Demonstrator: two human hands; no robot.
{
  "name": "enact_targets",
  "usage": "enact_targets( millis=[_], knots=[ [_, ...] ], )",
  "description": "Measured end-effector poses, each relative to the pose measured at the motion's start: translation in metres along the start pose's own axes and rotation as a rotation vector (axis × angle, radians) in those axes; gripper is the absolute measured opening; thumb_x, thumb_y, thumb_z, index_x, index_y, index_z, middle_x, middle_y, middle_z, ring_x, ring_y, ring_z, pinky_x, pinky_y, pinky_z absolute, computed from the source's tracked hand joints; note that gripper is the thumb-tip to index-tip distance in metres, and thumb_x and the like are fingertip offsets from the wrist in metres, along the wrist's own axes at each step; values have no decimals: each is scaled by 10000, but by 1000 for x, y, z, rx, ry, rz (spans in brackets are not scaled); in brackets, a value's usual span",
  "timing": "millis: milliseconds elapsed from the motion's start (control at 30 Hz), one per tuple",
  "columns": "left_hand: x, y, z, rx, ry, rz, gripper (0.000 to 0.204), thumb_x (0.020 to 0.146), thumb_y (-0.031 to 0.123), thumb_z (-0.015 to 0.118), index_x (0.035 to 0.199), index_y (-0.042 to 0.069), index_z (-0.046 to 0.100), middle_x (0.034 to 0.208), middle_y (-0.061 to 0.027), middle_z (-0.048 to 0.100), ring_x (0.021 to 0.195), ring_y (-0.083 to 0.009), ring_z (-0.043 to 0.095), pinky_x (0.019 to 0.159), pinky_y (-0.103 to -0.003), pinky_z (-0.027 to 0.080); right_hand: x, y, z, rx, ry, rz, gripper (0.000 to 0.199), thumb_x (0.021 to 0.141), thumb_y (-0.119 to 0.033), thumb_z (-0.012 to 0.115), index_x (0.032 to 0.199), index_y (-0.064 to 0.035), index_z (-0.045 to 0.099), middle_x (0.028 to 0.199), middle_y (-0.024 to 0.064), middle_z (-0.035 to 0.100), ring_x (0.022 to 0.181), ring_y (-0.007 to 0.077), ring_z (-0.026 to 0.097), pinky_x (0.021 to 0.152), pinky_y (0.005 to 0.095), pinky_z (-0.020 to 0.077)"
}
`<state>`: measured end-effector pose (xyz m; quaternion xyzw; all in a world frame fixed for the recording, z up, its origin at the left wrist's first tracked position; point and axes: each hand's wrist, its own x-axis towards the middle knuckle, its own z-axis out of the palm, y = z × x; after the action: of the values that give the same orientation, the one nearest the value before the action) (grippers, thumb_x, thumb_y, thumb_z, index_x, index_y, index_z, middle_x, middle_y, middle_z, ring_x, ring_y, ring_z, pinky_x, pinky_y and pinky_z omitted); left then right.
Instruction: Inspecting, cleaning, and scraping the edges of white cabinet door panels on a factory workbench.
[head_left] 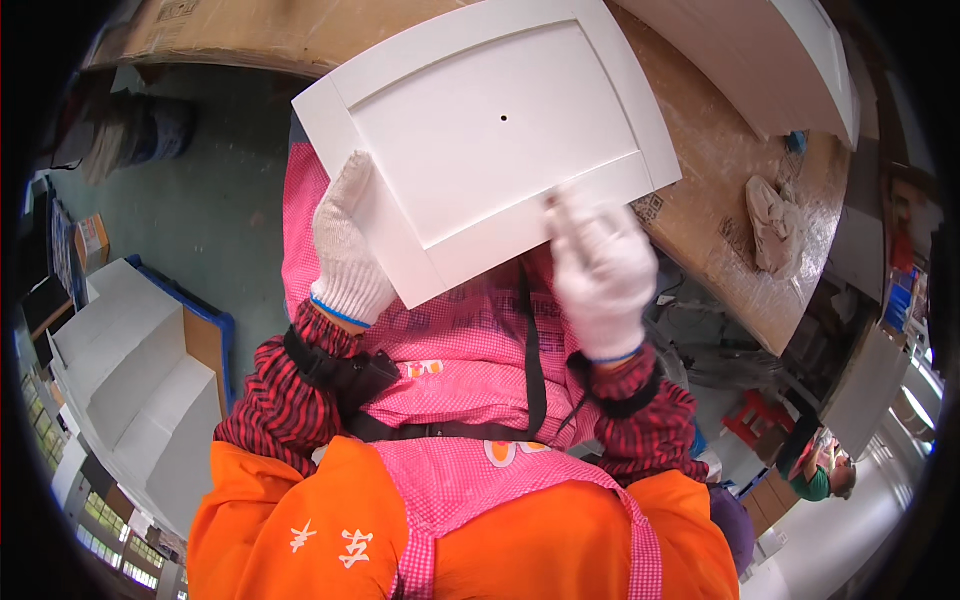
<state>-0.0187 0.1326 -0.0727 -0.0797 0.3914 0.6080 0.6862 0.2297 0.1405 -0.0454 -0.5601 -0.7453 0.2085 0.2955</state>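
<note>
A white framed panel (480, 130), like a drawer front or cabinet door, is tilted up before me. It has a recessed centre with a small dark hole, and its top edge is curved. My left hand (348, 245), in a white knit glove, grips the panel's left edge, with some fingers hidden behind it. Over the lower rail, toward the right, is my gloved right hand (603, 270). Motion blurs its fingers, and a small brownish spot shows at their tip. Whether that spot is a fingertip or a held thing, I cannot tell.
A cardboard-covered table (700, 110) lies beyond the panel. On it are a large white curved piece (755, 50) and a crumpled pale glove or cloth (775, 225). White boards (140, 370) stand at the left. A red stool (757, 418) and another person (822, 472) are at the right.
</note>
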Motion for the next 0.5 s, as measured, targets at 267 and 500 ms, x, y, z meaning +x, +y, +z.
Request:
enact_targets(
  millis=[267, 500],
  knots=[
    [3, -25, 22, -139, 7, -1, 379, 1039, 273, 665, 1321, 23, 636, 1217, -139, 729, 1134, -338, 705, 1046, -517, 560, -1, -22, 5, -16, -24, 2, 366, 921, -21, 761, 1277, -102, 782, 889, 95, 683, 719, 222, 666, 671, 337, 536],
    [2, -29, 25, -125, 86, 8, 502, 1035, 346, 661, 1412, 24, 581, 1335, -175, 683, 1259, -369, 651, 1110, -570, 514, 25, 10, -11, 62, 131, 176, 293, 975, -1, 730, 1265, -12, 767, 877, 93, 678, 714, 161, 635, 657, 291, 520]
  ],
)
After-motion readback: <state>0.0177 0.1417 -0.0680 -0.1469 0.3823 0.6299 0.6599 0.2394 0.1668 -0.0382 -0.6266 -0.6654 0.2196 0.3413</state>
